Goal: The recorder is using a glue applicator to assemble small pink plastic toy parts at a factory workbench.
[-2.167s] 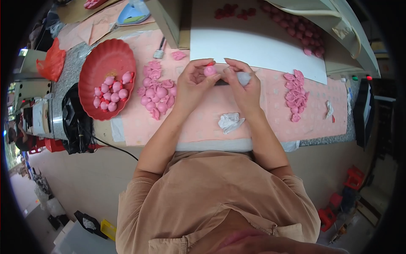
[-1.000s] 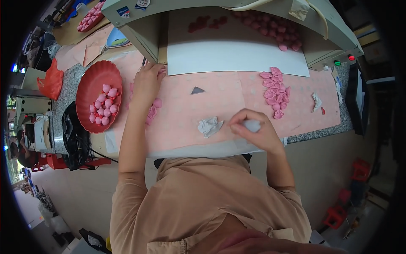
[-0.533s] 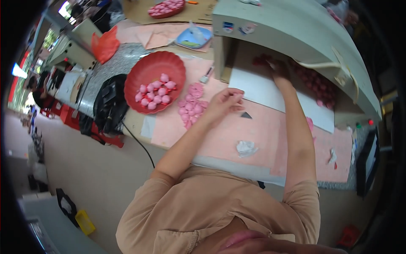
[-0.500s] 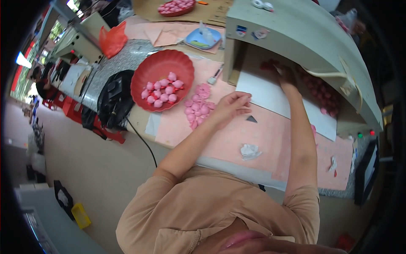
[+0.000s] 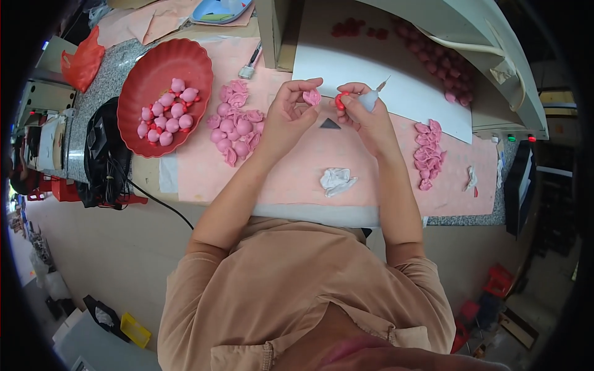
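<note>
My left hand [image 5: 291,117] is closed, pinching a small pink petal-shaped piece [image 5: 312,97] between thumb and fingers. Close beside it, my right hand [image 5: 368,120] grips a small glossy red piece [image 5: 340,102] at its fingertips. The same hand also holds a pale squeeze bottle [image 5: 369,100], its thin needle tip pointing up and away. The pink and red pieces are apart. Left of my hands lies a pile of pink balls and petal pieces [image 5: 235,133]. A second pile of pink pieces [image 5: 429,154] lies to the right.
A scalloped red bowl [image 5: 139,74] holds pink balls with red parts. Under a grey hood [image 5: 458,31], a white board [image 5: 334,68] carries red pieces [image 5: 348,28] and rows of pink balls [image 5: 445,68]. A grey triangle [image 5: 330,124] and crumpled white tissue [image 5: 337,180] lie on the pink sheet.
My right hand has come out from under the hood and now shows a red piece and the squeeze bottle. My left hand now pinches a pink piece. The view has shifted.
</note>
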### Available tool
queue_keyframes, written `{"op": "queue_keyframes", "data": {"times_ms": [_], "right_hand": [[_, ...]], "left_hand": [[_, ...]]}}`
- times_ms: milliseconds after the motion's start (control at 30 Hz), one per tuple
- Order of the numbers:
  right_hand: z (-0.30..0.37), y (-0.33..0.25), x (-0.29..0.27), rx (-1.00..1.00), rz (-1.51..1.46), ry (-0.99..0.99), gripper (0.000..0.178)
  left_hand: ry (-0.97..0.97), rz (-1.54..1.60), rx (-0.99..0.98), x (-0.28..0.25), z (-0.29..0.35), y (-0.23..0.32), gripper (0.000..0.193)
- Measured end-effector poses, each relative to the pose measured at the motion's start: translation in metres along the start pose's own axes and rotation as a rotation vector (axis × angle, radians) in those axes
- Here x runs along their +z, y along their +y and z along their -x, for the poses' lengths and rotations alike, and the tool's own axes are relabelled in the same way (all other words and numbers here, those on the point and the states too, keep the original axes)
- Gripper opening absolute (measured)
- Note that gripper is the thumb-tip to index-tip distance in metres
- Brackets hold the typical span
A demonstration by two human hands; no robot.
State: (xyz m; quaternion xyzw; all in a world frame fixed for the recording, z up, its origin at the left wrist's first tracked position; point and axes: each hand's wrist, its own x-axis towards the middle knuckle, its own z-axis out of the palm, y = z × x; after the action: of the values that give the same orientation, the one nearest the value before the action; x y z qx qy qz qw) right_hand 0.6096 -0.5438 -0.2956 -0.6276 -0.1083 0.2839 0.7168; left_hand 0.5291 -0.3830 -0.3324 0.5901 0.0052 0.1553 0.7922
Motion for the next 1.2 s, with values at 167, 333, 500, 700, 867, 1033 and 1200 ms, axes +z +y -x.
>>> {"op": "queue_keyframes", "data": {"times_ms": [167, 333, 500, 700, 867, 1033, 1200], "right_hand": [[0.003, 0.009, -0.004, 0.036, -0.134, -0.013, 0.028], [0.003, 0.015, 0.008, -0.197, -0.041, 0.067, 0.023], [-0.001, 0.021, 0.015, -0.576, 0.479, 0.028, 0.02], [0.007, 0.027, 0.014, -0.435, 0.269, 0.022, 0.018], [0.015, 0.014, 0.01, -0.136, 0.154, 0.038, 0.028], [0.011, 0.001, -0.004, -0.179, 0.415, 0.108, 0.034], [0.015, -0.009, -0.002, -0.156, 0.331, 0.058, 0.037]], "left_hand": [[0.001, 0.008, -0.067, 0.01, 0.002, 0.006, 0.028], [-0.009, 0.426, -0.404, 0.004, -0.002, 0.002, 0.019], [0.011, 0.333, -0.506, -0.004, 0.003, 0.009, 0.025], [-0.026, 0.379, -0.465, -0.001, 0.005, -0.006, 0.019], [-0.08, 0.193, -0.347, 0.007, 0.011, -0.005, 0.022], [-0.109, 0.405, -0.368, 0.001, 0.003, -0.015, 0.024], [0.001, 0.047, -0.257, -0.012, 0.004, -0.01, 0.026]]}}
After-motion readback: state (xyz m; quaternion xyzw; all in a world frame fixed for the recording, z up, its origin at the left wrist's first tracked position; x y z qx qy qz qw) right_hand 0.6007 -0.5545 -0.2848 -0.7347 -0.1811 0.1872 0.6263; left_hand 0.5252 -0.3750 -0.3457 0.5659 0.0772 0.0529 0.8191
